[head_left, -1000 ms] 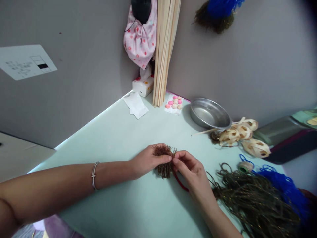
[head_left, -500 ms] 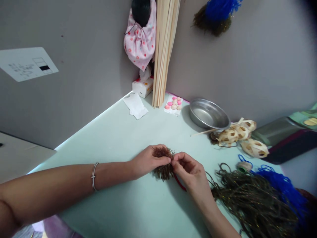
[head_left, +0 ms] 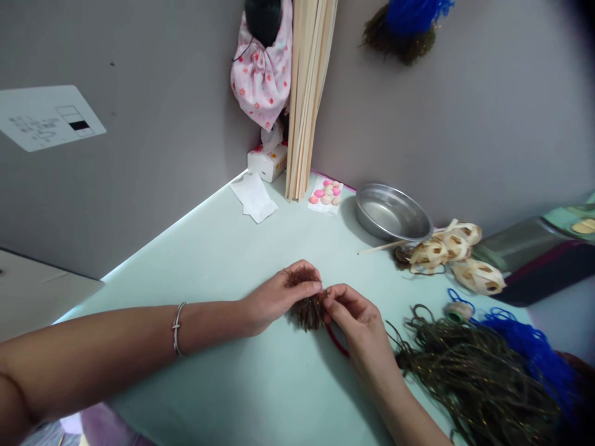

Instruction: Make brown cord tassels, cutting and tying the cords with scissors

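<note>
A small brown tassel of glittery thread (head_left: 305, 308) lies near the middle of the pale green table (head_left: 232, 260). My left hand (head_left: 275, 297) is closed over its upper part, fingers wrapped round the bundle. My right hand (head_left: 357, 322) pinches the tassel's right side with thumb and forefinger. A red cord (head_left: 335, 341) curves out from under my right hand. A silver bracelet (head_left: 177, 328) sits on my left wrist.
A heap of brown-gold thread (head_left: 469, 371) and blue thread (head_left: 534, 353) lies at the right. Woven straw balls (head_left: 458, 254), a metal bowl (head_left: 393, 214), pink and beige beads (head_left: 326, 193), bamboo strips (head_left: 307, 93), a tissue box (head_left: 267, 162) and a pink pouch (head_left: 263, 80) stand at the back.
Both hands have shifted slightly up the table with the tassel; my left fingers have closed further over its top.
</note>
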Tool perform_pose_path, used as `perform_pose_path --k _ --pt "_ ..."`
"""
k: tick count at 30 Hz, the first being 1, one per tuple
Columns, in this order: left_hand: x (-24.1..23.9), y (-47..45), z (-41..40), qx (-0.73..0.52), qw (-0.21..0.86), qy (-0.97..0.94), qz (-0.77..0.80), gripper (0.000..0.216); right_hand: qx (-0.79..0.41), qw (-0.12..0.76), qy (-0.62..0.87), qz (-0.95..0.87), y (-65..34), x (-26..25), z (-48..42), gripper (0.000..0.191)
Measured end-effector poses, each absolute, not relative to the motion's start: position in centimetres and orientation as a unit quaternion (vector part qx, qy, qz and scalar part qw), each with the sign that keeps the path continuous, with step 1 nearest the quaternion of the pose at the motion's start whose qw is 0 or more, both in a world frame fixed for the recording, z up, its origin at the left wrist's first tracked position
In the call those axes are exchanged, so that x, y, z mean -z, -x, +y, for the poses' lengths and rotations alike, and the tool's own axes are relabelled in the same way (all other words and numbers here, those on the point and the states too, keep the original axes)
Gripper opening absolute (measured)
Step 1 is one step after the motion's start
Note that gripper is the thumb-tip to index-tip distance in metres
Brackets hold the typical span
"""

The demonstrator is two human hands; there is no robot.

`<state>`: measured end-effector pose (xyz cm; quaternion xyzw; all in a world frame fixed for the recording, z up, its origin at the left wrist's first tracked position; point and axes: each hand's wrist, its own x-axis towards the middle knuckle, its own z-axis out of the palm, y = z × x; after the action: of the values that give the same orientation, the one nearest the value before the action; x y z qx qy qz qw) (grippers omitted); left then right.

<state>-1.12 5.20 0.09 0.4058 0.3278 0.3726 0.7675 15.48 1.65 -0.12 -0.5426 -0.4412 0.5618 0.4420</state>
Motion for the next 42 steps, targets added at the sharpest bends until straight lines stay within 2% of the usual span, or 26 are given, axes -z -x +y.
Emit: perform_pose_path --k 8,14,24,32,42 --pt "0.22 1.17 5.28 -0.329 0.780 -0.431 0.312 0.015 -0.551 0.449 0.541 -0.449 -15.31 -0.34 1.38 0.021" --pt "0.21 1.21 5.37 -0.372 0.789 -0.391 0.293 0.019 -0.545 0.465 0.542 -0.440 -15.29 -0.14 1.54 0.024" --pt "-0.39 1.35 5.53 -0.378 0.833 -0.319 0.250 0.019 -0.559 0.439 0.537 -0.454 -15.10 -0.03 1.48 0.026" --pt "-0.60 1.89 5.95 -0.389 0.816 -0.335 0.266 0.033 -0.555 0.441 0.535 -0.459 -15.16 -0.01 1.47 0.024" --pt "0.00 1.37 5.33 -0.363 0.790 -0.395 0.295 0.031 -0.548 0.470 0.544 -0.428 -15.06 -0.56 1.35 0.022"
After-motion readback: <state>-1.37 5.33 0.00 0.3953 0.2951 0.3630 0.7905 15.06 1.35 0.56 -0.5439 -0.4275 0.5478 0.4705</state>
